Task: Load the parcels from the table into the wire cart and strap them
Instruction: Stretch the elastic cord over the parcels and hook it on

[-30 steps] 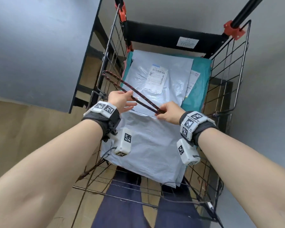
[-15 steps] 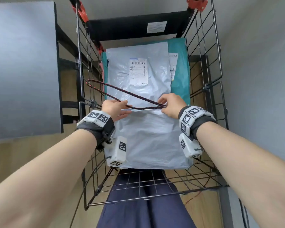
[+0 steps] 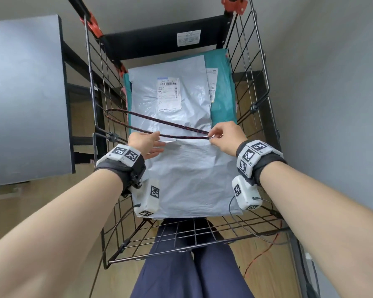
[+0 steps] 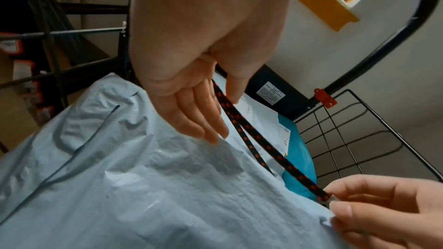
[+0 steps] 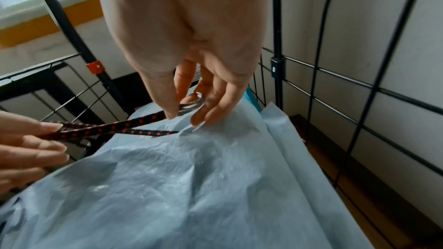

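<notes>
Over cart parcels: R hand point(image 3: 226, 137) grip pinches strap point(image 3: 159, 123) hook; L hand point(image 3: 145, 143) fingers relaxed, strap across thumb

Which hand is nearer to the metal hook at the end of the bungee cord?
Right. The right hand pinches the metal hook itself; the left hand is back along the bungee cord, near the cart's left side.
</notes>
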`<action>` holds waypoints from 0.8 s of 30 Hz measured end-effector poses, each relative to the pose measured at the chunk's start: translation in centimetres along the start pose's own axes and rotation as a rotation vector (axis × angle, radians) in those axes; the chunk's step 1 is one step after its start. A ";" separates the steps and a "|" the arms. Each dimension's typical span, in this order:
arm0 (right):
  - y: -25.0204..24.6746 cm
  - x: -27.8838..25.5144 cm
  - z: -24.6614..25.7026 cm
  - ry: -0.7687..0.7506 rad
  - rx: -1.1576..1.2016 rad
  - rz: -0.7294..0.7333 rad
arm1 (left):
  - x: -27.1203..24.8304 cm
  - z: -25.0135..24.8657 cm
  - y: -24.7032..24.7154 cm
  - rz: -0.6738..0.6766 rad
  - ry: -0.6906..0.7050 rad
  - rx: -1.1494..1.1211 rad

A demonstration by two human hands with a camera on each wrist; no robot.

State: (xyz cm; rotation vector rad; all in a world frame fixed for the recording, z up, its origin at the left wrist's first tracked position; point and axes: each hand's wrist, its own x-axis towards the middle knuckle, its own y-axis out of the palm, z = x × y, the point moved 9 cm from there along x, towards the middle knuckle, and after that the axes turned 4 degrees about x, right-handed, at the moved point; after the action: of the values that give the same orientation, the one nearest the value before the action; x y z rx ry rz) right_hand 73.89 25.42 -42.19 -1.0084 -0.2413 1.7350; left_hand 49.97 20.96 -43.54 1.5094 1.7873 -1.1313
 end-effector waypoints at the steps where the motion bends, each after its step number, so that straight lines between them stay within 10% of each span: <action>1: 0.1 -0.1 -0.3 0.003 0.064 0.002 | -0.1 -0.3 -0.1 -0.012 0.023 0.044; 16: 2.5 -3.0 -4.6 0.424 0.992 -0.220 | 1.5 -11.4 7.3 0.023 0.724 1.032; 24: 3.7 -3.5 -5.0 0.515 1.323 -0.386 | 5.9 -10.3 11.0 0.276 0.666 1.398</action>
State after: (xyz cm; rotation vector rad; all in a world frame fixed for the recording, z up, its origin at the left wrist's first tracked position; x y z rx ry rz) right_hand 75.20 19.37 -45.69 -0.3123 0.8883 0.8734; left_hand 60.40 33.04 -46.04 3.0601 0.8526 -2.0300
